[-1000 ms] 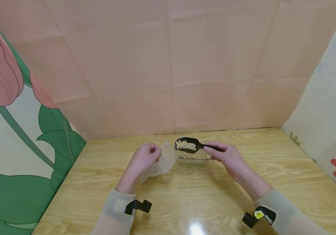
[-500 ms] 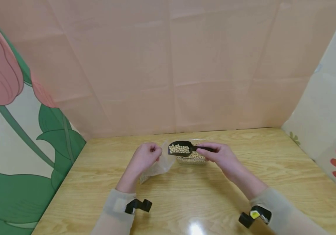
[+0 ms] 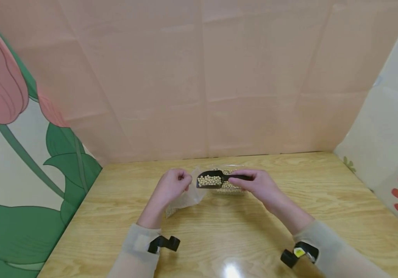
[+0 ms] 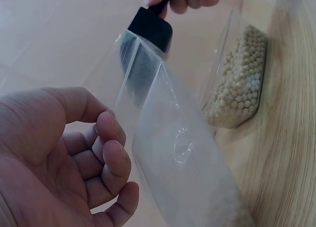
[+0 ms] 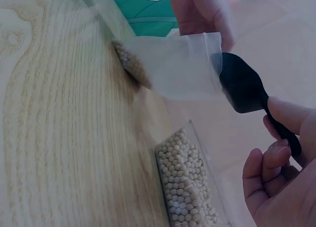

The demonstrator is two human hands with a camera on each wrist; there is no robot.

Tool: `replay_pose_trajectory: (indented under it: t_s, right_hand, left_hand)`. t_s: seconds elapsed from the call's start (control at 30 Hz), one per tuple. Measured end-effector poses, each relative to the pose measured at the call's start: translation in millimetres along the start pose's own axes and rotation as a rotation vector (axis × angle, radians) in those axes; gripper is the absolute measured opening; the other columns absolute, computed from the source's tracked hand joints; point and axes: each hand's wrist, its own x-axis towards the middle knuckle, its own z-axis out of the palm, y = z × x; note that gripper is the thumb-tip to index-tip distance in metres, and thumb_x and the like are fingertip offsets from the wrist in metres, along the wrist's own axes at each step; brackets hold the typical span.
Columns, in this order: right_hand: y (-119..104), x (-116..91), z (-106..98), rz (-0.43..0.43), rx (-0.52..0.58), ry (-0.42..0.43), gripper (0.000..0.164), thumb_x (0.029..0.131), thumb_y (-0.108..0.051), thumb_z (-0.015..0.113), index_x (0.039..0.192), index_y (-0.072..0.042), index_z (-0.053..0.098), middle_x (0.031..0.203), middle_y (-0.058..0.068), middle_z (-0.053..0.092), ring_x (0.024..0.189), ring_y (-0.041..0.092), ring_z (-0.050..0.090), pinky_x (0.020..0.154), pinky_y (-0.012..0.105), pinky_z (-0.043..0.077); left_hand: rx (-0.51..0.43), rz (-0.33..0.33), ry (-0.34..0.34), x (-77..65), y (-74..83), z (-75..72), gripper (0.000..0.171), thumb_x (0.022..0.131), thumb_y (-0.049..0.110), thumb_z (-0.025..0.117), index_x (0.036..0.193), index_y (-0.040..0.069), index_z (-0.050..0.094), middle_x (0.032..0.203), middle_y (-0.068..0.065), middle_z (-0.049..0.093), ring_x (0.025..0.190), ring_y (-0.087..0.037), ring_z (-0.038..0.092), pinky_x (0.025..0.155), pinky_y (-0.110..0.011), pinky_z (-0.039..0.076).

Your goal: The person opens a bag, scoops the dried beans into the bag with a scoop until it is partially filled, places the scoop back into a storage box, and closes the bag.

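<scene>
My left hand [image 3: 172,186] pinches the upper edge of a clear plastic bag [image 3: 187,199], which stands on the table with its mouth open. Some pale round beans lie in the bag's bottom corner [image 5: 131,64]. The right hand [image 3: 259,186] grips the handle of a black scoop [image 5: 242,86], thumb along it. A load of soybean-like beans [image 3: 209,180] fills the scoop's bowl. Seen from the left wrist, the scoop's front part [image 4: 140,71] is inside the bag's mouth, showing through the film. Behind it stands a clear box [image 3: 229,191] of the same beans.
The box [image 5: 183,177] sits on the wood-grain table [image 3: 199,239], right of the bag and partly under the scoop and right hand. A pink sheet [image 3: 199,96] rises along the table's back edge. Printed flower panels [image 3: 70,170] border the left and right sides.
The right hand has carried the loaded scoop left, from over the box to the bag's mouth, and slightly lower. The left hand and the bag have barely moved.
</scene>
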Motion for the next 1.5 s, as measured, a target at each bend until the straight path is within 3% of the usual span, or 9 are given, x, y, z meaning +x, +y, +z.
replay_pose_trajectory:
  t_s: [0.17,0.37,0.5,0.77,1.0,1.5]
  right_hand:
    - [-5,0,0,-0.005,-0.069,0.002,0.049,0.094,-0.044,0.089,0.131,-0.013,0.081,0.141,0.009,0.071,0.105,0.029,0.066,0.084,0.041,0.054]
    - [-9,1,0,-0.039,-0.156,-0.01,0.045,0.094,-0.046,0.088,0.127,-0.016,0.083,0.144,0.012,0.07,0.114,0.027,0.065,0.084,0.037,0.054]
    - [-11,2,1,-0.091,-0.236,-0.004,0.039,0.095,-0.044,0.087,0.124,-0.018,0.084,0.141,0.011,0.072,0.112,0.027,0.068,0.085,0.038,0.055]
    - [-18,2,5,-0.155,-0.355,0.017,0.042,0.096,-0.04,0.088,0.128,-0.014,0.083,0.135,0.016,0.073,0.09,0.022,0.07,0.073,0.038,0.058]
    - [-25,0,7,-0.27,-0.432,0.053,0.034,0.095,-0.033,0.089,0.121,-0.013,0.085,0.116,0.008,0.077,0.085,0.02,0.067,0.069,0.034,0.056]
    - [-37,-7,-2,-0.292,-0.439,0.082,0.028,0.095,-0.03,0.09,0.118,-0.015,0.086,0.11,0.004,0.077,0.085,0.02,0.066,0.071,0.037,0.056]
  left_hand:
    - [0.0,-0.001,-0.001,-2.0,0.1,-0.2,0.023,0.1,0.016,0.059,0.078,0.013,0.067,0.071,-0.001,0.064,0.053,-0.014,0.037,0.05,-0.03,0.031]
    - [-0.002,-0.01,-0.002,-4.3,-1.8,-1.1,0.022,0.1,0.014,0.059,0.08,0.012,0.068,0.071,-0.001,0.065,0.054,-0.014,0.038,0.052,-0.03,0.033]
    - [-0.016,-0.018,-0.005,-4.9,-3.1,-2.3,0.02,0.101,0.014,0.059,0.084,0.011,0.07,0.073,-0.002,0.066,0.054,-0.014,0.038,0.052,-0.03,0.033]
    - [-0.022,-0.021,-0.001,-7.8,-3.3,-3.3,0.018,0.1,0.014,0.059,0.086,0.011,0.071,0.073,-0.002,0.066,0.054,-0.013,0.039,0.052,-0.03,0.034]
    - [-0.012,-0.013,0.002,-8.0,-3.6,-3.5,0.022,0.103,0.016,0.058,0.085,0.012,0.071,0.074,-0.002,0.067,0.053,-0.014,0.038,0.051,-0.03,0.034]
    - [-0.027,-0.009,-0.004,-5.1,1.6,-4.2,0.024,0.103,0.018,0.059,0.083,0.011,0.07,0.074,-0.005,0.067,0.051,-0.015,0.034,0.051,-0.032,0.033]
